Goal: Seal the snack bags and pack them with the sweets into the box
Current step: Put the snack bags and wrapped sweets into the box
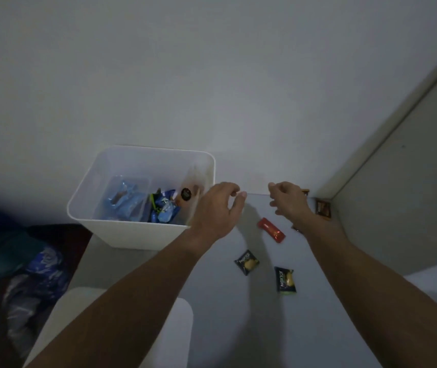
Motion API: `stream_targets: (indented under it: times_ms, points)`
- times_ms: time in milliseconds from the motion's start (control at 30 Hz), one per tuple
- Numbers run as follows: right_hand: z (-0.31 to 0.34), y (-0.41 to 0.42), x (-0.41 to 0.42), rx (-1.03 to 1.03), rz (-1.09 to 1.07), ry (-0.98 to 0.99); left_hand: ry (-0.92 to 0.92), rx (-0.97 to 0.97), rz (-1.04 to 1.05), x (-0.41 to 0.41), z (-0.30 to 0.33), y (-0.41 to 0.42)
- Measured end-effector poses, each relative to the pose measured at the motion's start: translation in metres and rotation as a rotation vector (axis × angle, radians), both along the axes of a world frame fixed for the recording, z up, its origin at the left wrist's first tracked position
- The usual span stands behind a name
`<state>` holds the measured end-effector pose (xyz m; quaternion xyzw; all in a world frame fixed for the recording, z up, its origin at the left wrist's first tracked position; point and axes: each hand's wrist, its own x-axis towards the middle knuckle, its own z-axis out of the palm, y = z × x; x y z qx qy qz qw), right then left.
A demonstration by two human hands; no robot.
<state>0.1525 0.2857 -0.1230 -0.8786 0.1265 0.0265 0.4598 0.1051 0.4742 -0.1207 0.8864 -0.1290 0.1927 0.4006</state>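
A white plastic box [121, 229] stands on the table at the left, against the wall. Inside lie blue snack bags [124, 200], a clear bag and a round dark-labelled sweet [185, 193]. My left hand [217, 208] hovers at the box's right rim, fingers loosely curled, holding nothing. My right hand [289, 200] hangs above the table near the wall, fingers loosely curled and empty. On the table lie a red wrapped sweet [271, 230], two black-and-yellow sweets [247, 262] [285, 281], and a brown sweet [323, 208] in the corner.
The pale table [225, 328] meets the white wall at the back and a grey panel [398, 195] at the right. A white lid or board [111, 328] lies at the front left. Dark bags and blue plastic [39, 266] sit beyond the table's left edge.
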Motion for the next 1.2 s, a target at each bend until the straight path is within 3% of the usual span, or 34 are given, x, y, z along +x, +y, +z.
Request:
stream_targets:
  times_ms: [133, 333, 433, 600, 867, 1200]
  points:
    - [-0.046, -0.054, -0.034, -0.285, 0.029, 0.052, 0.098, 0.107, -0.117, -0.014, -0.053, -0.042]
    - [-0.130, -0.079, -0.091, -0.578, 0.065, 0.058, 0.366, 0.482, -0.129, -0.028, -0.144, -0.070]
    - [-0.163, -0.075, -0.110, -0.688, 0.150, 0.040, 0.368, 0.590, -0.116, -0.031, -0.178, -0.080]
    - [-0.190, -0.087, -0.102, -0.673, 0.100, 0.025, 0.352, 0.664, -0.111, -0.023, -0.207, -0.094]
    - [-0.190, -0.135, -0.033, -0.702, 0.058, -0.027, 0.276, 0.613, -0.146, 0.028, -0.211, -0.126]
    - [-0.184, -0.184, 0.049, -0.659, 0.287, 0.053, 0.105, 0.662, -0.267, 0.104, -0.209, -0.158]
